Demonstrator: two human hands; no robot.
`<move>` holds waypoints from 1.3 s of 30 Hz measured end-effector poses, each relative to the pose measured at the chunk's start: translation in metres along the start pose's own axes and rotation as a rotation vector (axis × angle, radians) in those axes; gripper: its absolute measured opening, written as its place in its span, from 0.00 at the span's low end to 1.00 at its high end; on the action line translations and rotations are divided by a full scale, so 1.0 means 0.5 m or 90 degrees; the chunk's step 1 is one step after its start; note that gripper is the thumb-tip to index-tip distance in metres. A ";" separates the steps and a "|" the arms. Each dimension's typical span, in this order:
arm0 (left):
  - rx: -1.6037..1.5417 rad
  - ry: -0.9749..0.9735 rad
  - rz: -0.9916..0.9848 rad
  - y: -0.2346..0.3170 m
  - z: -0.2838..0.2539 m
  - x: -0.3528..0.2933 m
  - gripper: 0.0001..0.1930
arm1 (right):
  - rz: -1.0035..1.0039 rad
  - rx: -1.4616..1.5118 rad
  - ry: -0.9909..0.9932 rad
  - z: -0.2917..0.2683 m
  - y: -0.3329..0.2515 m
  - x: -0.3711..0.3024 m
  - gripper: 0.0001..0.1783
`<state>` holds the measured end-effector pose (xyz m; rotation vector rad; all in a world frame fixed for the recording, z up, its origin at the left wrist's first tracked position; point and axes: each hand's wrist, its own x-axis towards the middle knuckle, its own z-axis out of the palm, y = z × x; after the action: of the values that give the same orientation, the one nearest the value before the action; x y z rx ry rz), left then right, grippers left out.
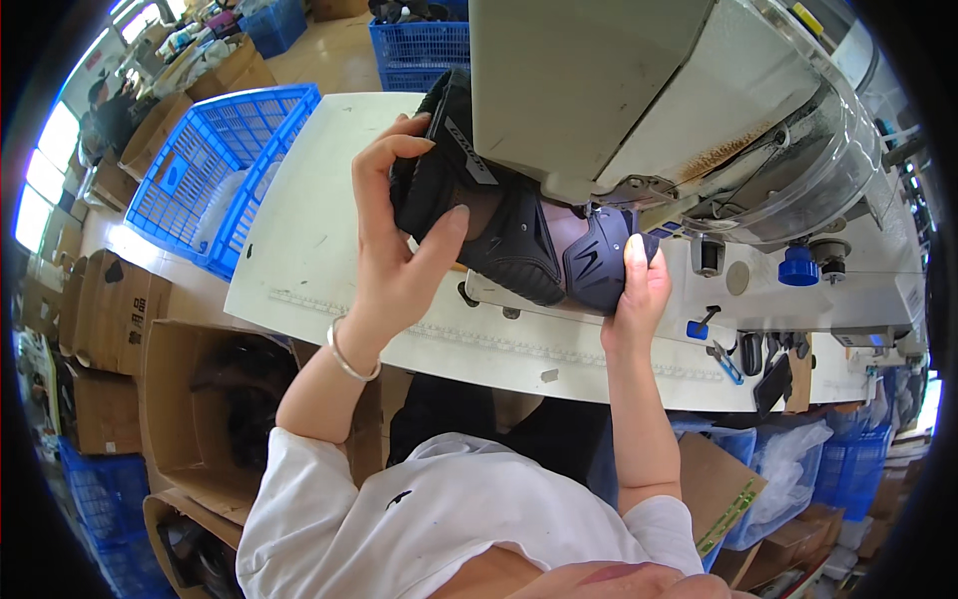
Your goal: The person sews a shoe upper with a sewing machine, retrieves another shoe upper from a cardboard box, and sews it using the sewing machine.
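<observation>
A black guard with moulded plastic plates (514, 250), much like a knee guard, lies across the sewing machine's work area, with brownish fabric between its plates and a pale label strip near its left end. My left hand (404, 225) grips the thick left end, thumb on the near side and fingers round the far edge. At the narrower right end, my right hand (639, 290) pinches the edge with its thumb on top. Above the guard stands the pale sewing machine head (589, 90). The needle area touches or nearly touches the guard; the exact contact is hidden.
The white table (309, 190) carries a printed ruler strip. To the right lie a blue-handled cutter (726, 361) and several small tools. A blue crate (220, 170) stands at the left. An open cardboard box (190, 419) with dark items sits below the table edge.
</observation>
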<state>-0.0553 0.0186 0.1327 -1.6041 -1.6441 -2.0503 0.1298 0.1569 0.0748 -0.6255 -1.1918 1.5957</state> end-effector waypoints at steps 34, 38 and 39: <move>-0.086 0.050 -0.126 -0.051 0.017 0.048 0.13 | -0.038 0.038 0.001 -0.009 0.058 -0.067 0.08; -0.081 0.043 -0.157 -0.044 0.017 0.055 0.13 | -0.046 0.040 0.043 0.010 0.052 -0.065 0.09; -0.082 0.043 -0.158 -0.043 0.017 0.056 0.13 | -0.049 0.041 0.059 0.011 0.052 -0.065 0.10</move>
<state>-0.0749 0.0485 0.1375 -1.4074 -1.8013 -2.3442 0.1263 0.1248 0.0484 -0.5991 -1.0797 1.5176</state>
